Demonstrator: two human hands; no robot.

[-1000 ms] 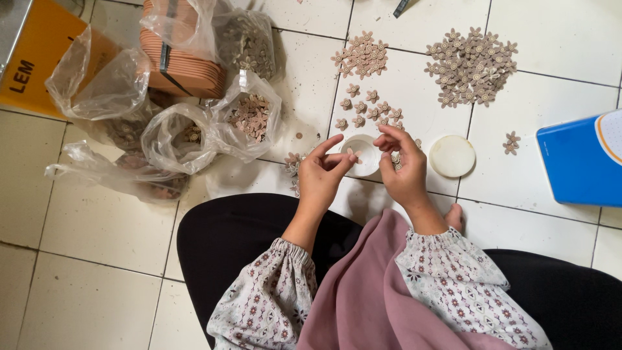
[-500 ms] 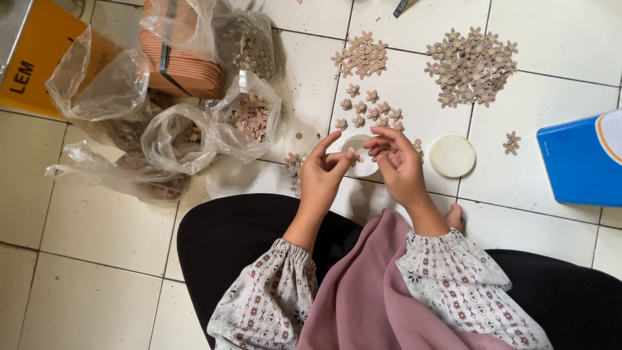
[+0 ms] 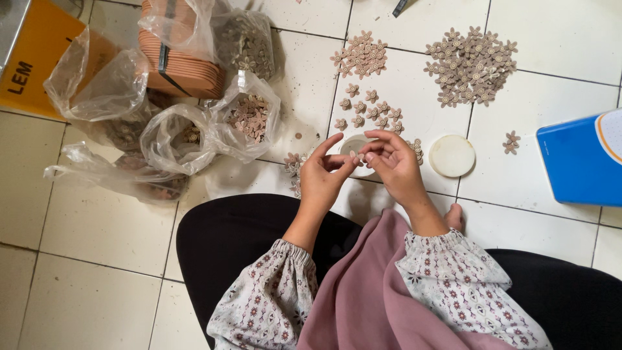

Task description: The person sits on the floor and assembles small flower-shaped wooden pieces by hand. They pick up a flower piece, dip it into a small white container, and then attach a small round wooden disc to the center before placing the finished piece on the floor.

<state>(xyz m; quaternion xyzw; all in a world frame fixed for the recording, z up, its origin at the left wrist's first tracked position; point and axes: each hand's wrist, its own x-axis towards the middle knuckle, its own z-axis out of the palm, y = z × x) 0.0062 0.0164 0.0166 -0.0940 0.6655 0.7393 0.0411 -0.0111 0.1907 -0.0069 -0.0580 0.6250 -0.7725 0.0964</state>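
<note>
My left hand [image 3: 324, 178] and my right hand [image 3: 392, 165] meet fingertip to fingertip over a small white pot [image 3: 353, 144] on the tiled floor. Between the fingertips they pinch a small flower-shaped piece [image 3: 356, 156], pale brown. Beyond the hands lie loose flower pieces [image 3: 367, 110] in rows, a tight cluster [image 3: 363, 56] further off, and a larger heap [image 3: 470, 66] to the right. A few more flower pieces [image 3: 293, 165] lie left of my left hand. A round white lid [image 3: 451, 155] rests just right of my right hand.
Clear plastic bags [image 3: 243, 123] holding flower pieces sit at the left, with a stack of brown discs [image 3: 178, 65] in a bag behind them. An orange box [image 3: 35, 58] is at the far left, a blue tin [image 3: 580, 159] at the right. My crossed legs fill the foreground.
Both hands have drawn slightly closer together over the white pot; the fingers have shifted on the small piece. Nothing else has moved.
</note>
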